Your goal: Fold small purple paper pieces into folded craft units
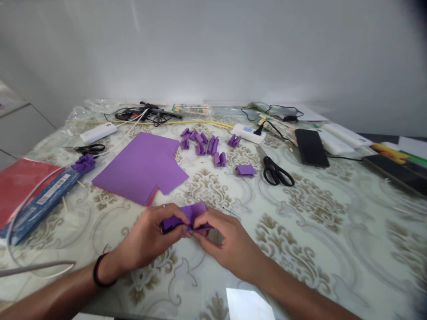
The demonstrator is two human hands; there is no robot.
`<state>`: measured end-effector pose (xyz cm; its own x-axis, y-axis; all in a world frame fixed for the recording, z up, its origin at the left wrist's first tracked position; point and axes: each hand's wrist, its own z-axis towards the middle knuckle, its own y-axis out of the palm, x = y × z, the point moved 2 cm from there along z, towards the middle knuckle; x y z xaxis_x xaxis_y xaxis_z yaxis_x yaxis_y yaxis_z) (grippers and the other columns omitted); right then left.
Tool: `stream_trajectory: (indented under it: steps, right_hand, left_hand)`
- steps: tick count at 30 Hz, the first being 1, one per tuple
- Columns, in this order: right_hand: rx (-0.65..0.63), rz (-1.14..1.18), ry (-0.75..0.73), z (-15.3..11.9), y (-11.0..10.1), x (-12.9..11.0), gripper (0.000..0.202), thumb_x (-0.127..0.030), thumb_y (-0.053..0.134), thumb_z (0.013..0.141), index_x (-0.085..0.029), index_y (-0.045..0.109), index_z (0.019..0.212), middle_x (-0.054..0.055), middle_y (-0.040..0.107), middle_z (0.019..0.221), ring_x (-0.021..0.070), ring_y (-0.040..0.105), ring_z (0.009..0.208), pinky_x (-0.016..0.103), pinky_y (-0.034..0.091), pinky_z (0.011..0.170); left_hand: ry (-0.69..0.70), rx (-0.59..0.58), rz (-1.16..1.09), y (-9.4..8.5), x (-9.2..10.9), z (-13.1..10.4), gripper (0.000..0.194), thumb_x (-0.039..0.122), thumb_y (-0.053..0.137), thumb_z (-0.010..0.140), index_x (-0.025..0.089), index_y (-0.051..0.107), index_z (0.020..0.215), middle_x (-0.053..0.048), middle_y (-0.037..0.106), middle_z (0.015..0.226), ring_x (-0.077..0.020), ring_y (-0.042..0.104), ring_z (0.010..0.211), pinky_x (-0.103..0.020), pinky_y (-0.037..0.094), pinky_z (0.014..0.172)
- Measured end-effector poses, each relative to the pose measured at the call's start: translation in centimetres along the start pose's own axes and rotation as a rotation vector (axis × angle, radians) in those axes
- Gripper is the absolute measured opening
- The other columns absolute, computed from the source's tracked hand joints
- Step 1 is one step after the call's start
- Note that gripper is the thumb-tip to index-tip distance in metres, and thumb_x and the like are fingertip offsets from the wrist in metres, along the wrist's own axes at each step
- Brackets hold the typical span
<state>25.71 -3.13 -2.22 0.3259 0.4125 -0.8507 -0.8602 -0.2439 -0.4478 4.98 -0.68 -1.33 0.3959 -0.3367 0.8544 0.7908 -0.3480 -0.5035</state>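
Note:
A small piece of folded purple paper (199, 209) is pinched between my two hands, low over the patterned table. My left hand (151, 233) grips its left part with thumb and forefinger. From the other side, my right hand (227, 240) holds the middle and right part, its fingertips close to the left ones. Just beyond my hands lies a stack of purple paper sheets (136, 164) with a red edge showing beneath. Several small folded purple pieces (200, 149) stand in a group farther back, and one flat folded piece (246, 170) lies to their right.
Black-handled scissors (278, 172) lie right of the folded pieces, a second pair of scissors (90, 148) at the left. A black phone (311, 147), a white power strip (248, 133) and tangled black cables (148, 113) sit toward the back. A red-and-blue packet (43, 195) lies left.

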Motion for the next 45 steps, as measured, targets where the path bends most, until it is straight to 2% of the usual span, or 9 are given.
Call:
stream_trajectory:
  steps: [6,13,22,26,31,37,40,43,45]
  right_hand:
    - [-0.008,-0.013,-0.057,-0.2,0.0,-0.3,0.015,-0.010,0.063,0.093,-0.024,0.067,0.098,0.000,0.066,0.086,0.0153,0.063,0.073,0.026,0.051,0.069]
    - [-0.061,-0.036,-0.085,-0.4,-0.4,-0.8,0.027,-0.009,0.054,0.090,-0.022,0.069,0.108,0.004,0.070,0.089,0.0185,0.067,0.076,0.029,0.052,0.067]
    - [-0.039,-0.035,-0.073,-0.2,-0.4,-0.7,0.028,-0.010,0.054,0.089,-0.021,0.074,0.105,0.003,0.070,0.085,0.0184,0.066,0.074,0.031,0.053,0.070]
    - [-0.038,-0.027,-0.064,-0.1,-0.4,-0.8,0.028,-0.009,0.055,0.088,-0.023,0.074,0.103,0.003,0.070,0.084,0.0187,0.066,0.074,0.031,0.053,0.069]
    - [-0.046,0.002,-0.067,0.0,-0.4,-0.7,0.025,-0.010,0.058,0.092,-0.023,0.075,0.105,0.003,0.072,0.088,0.0182,0.067,0.075,0.030,0.054,0.071]
    - [-0.057,0.008,-0.100,-0.1,-0.3,-0.8,0.020,-0.013,0.064,0.093,-0.020,0.077,0.105,0.003,0.069,0.083,0.0173,0.066,0.072,0.029,0.055,0.070]
    - [-0.057,0.017,-0.101,-0.1,-0.5,-1.1,0.017,-0.021,0.064,0.096,-0.021,0.076,0.108,0.004,0.071,0.086,0.0183,0.067,0.075,0.030,0.055,0.072]
    - [-0.021,0.029,-0.038,-0.1,-0.7,-1.2,0.017,-0.027,0.058,0.102,-0.022,0.073,0.108,0.004,0.073,0.090,0.0190,0.068,0.078,0.032,0.054,0.074]
    - [0.028,0.034,0.053,-0.1,-1.0,-1.0,0.018,-0.030,0.053,0.106,-0.022,0.069,0.105,0.004,0.074,0.091,0.0195,0.069,0.081,0.033,0.055,0.075]
  left_hand:
    - [-0.111,0.020,-0.111,0.0,0.2,0.1,0.009,0.017,0.070,0.089,0.022,0.072,0.097,0.001,0.074,0.084,-0.0150,0.065,0.072,-0.024,0.049,0.067]
    - [-0.171,0.121,-0.261,0.0,-0.1,0.0,0.032,0.019,0.070,0.089,0.025,0.062,0.118,0.002,0.069,0.090,-0.0141,0.067,0.067,-0.023,0.052,0.059]
    - [-0.059,0.072,-0.191,0.0,-0.5,-0.4,0.023,0.023,0.065,0.099,0.026,0.061,0.121,0.003,0.072,0.085,-0.0172,0.071,0.073,-0.030,0.057,0.074]
    - [-0.016,0.100,-0.111,-0.1,-0.1,-0.4,0.032,0.019,0.068,0.097,0.027,0.058,0.127,0.001,0.072,0.095,-0.0176,0.069,0.080,-0.032,0.056,0.081]
    - [0.060,0.149,-0.079,0.1,-0.5,-0.6,0.025,0.016,0.069,0.097,0.026,0.057,0.116,0.000,0.064,0.100,-0.0164,0.062,0.088,-0.030,0.052,0.085]
    - [0.032,0.075,-0.248,0.4,-0.8,-0.7,0.025,0.019,0.067,0.100,0.028,0.052,0.118,-0.001,0.058,0.107,-0.0152,0.061,0.092,-0.026,0.054,0.081]
    - [-0.026,0.062,-0.326,0.4,-0.6,-0.7,0.030,0.019,0.067,0.100,0.029,0.048,0.122,0.000,0.059,0.100,-0.0133,0.062,0.081,-0.023,0.055,0.072]
    - [-0.062,0.020,-0.350,0.3,-0.3,-0.6,0.026,0.021,0.063,0.104,0.027,0.048,0.123,0.003,0.060,0.086,-0.0124,0.062,0.070,-0.023,0.054,0.065]
    - [-0.047,-0.001,-0.320,0.3,-0.1,-0.6,0.017,0.021,0.061,0.105,0.026,0.053,0.119,0.002,0.062,0.086,-0.0127,0.064,0.069,-0.024,0.055,0.067]
